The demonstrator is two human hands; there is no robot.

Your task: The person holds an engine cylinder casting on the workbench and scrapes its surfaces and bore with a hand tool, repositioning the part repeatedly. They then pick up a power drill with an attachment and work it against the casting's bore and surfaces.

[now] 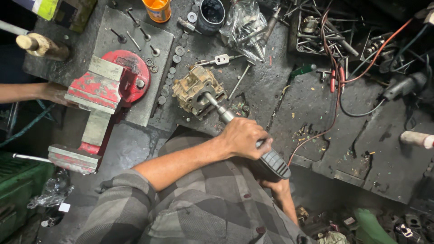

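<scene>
At the near edge of the grimy workbench (pixel 289 99) the person leans over a brass-coloured housing (pixel 194 88), which sits on the bench just right of the red vise (pixel 106 86). A long driver (pixel 275 163) is set into it, its steel shaft slanting up and left into the housing's middle. The left hand (pixel 242 138) is closed tight around the driver where the shaft meets the black ribbed grip, knuckles up. The right hand (pixel 276 184) sits below the butt of the grip and is mostly hidden by it, so I cannot tell whether it clasps the tool or only steadies it. To my eye the step in hand is working a fastener deep in the housing with the tool already seated. Any turn calls for keeping the shaft in line with the socket and the loose housing from twisting on the bench, since nothing clamps it. A line of washers (pixel 174 58) lies far left of the housing, an orange cup (pixel 157 9) stands at the far edge, red cable (pixel 337 90) trails to the right, and another person's forearm (pixel 27 92) rests beside the vise.
</scene>
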